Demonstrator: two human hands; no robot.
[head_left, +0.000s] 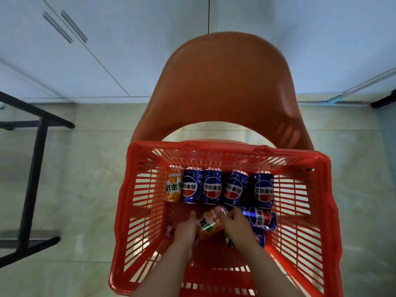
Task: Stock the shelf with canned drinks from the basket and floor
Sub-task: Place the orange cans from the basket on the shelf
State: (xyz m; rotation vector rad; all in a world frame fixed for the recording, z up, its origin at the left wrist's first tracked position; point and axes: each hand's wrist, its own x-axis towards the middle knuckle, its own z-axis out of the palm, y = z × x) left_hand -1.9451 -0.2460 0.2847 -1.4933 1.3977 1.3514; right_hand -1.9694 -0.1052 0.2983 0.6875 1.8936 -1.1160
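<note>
Down in the red basket (225, 145), both hands are working at once; the left hand (186, 229) is pressing against one side of an orange can (207, 225) with its fingers wrapping round it, and the right hand (235, 227) is curling its fingers over the other side, so the can is sitting gripped between the two palms, tilted and a little blurred, low near the basket's middle. Along the far wall a second orange can (173, 185) is lining up at the left end of a row, touching the first of four blue cans (212, 187) standing side by side next to it; whether they are lying flat or leaning is hard to tell. Just beside the right hand a blue can (262, 218) is lying on its side, and another blue can (259, 239) is peeking out below it, partly hidden by the wrist. All of this is resting on an orange chair (225, 82); pale tiled floor (85, 168) is spreading around it; a black metal frame (34, 168) is standing at the left; white cabinet doors (107, 39) are filling the background.
</note>
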